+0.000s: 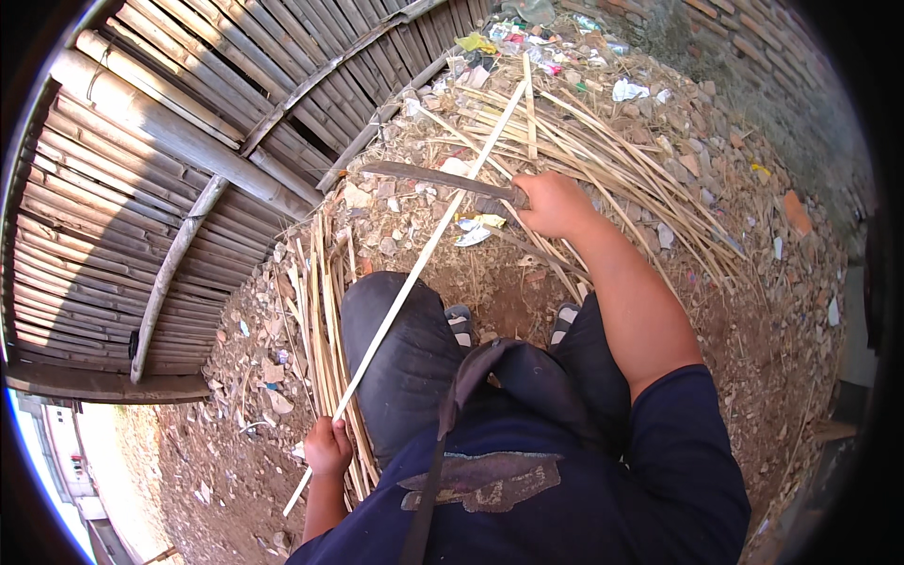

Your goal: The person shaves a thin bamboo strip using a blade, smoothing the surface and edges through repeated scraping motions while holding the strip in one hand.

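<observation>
My left hand (pixel 328 446) is closed around a long, pale bamboo strip (pixel 403 294) near its lower end. The strip slants up and away across my left thigh, over the ground ahead. In my right hand (pixel 554 204) is a machete (pixel 428 178), gripped at the handle end, its long dark blade pointing left. Blade and strip cross in the view near the blade's middle; whether they touch I cannot tell. Ahead of my right hand lies a loose pile of split bamboo strips (pixel 603 174). More strips (pixel 325 325) lie lengthwise beside my left leg.
A bamboo-slat wall (pixel 122 217) with thick poles rises at the left. Stones and litter cover the dirt ground (pixel 250 471), with scraps of plastic (pixel 476 43) at the far end. A brick wall (pixel 744 47) stands at the far right. My sandalled feet (pixel 460 325) are between the piles.
</observation>
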Demonstrator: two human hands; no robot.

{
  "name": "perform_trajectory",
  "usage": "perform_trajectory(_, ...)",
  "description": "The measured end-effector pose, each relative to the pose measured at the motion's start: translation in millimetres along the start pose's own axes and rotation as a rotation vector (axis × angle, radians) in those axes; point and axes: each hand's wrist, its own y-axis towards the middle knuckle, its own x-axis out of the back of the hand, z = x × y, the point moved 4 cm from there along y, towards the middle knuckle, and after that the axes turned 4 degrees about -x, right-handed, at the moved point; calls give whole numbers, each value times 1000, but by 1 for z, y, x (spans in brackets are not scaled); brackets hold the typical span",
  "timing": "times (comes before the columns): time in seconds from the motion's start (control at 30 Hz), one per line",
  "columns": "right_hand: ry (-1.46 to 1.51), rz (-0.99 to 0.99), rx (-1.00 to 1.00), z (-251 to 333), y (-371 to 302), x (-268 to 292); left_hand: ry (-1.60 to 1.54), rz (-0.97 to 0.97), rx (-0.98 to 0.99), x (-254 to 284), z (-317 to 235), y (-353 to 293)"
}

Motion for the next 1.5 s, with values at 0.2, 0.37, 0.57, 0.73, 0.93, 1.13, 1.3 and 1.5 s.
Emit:
perform_trajectory(0.2, -127, 86, 126, 32, -6, 6, -27, 54, -14, 6, 15, -14)
perform_trajectory(0.37, 7, -12, 41, 6, 0, 6, -9, 84, 15, 10, 24, -17)
perform_trajectory(0.57, -108, -28, 218, 32, -9, 1, -4, 82, -11, 6, 41, -24)
perform_trajectory(0.73, 19, -15, 72, 9, 0, 3, -5, 62, -53, 7, 39, -21)
perform_trajectory(0.93, -91, 61, 144, 38, -11, 7, -1, 71, -76, 13, 34, -14)
perform_trajectory(1.13, -8, -3, -2, -8, 4, -8, 36, 55, -34, 12, 33, -15)
perform_trajectory(1.3, -55, 1, -10, 13, -2, -1, 61, 65, -47, 14, 39, -14)
perform_trajectory(1.5, -104, 126, 49, 2, 2, -7, 57, 62, -68, 10, 41, -15)
